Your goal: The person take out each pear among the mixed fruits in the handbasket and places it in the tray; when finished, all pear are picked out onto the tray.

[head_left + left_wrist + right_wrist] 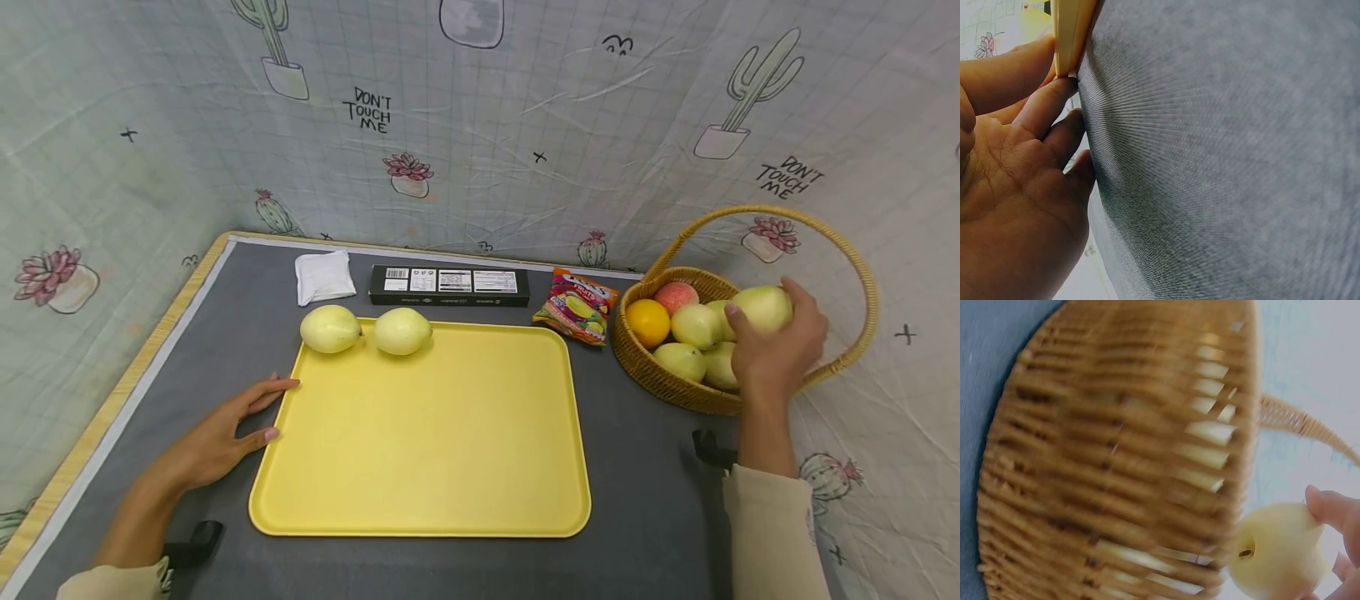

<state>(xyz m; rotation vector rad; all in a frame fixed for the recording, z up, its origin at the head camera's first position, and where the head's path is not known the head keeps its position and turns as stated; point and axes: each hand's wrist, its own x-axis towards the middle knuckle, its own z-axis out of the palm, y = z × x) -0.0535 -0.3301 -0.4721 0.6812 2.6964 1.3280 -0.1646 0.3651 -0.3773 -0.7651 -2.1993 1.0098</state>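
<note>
Head view: right hand over the wicker basket, fingers curled round a pale yellow-green pear, held just above the other fruit in the basket: an orange, a pinkish peach, more pale pears. Yellow tray lies left of basket; two pears on the tray's far left edge. Left hand flat on grey table, fingers straight, tips touching tray's left rim, holds nothing. Behind tray: white packet, black box, snack bag.

Left wrist view: left hand open, fingertips against tray rim, on grey table surface.

Right wrist view: blurred; basket wall close, pear just beside the basket's rim, fingertip pressing on it; rest of grip out of frame.
</note>
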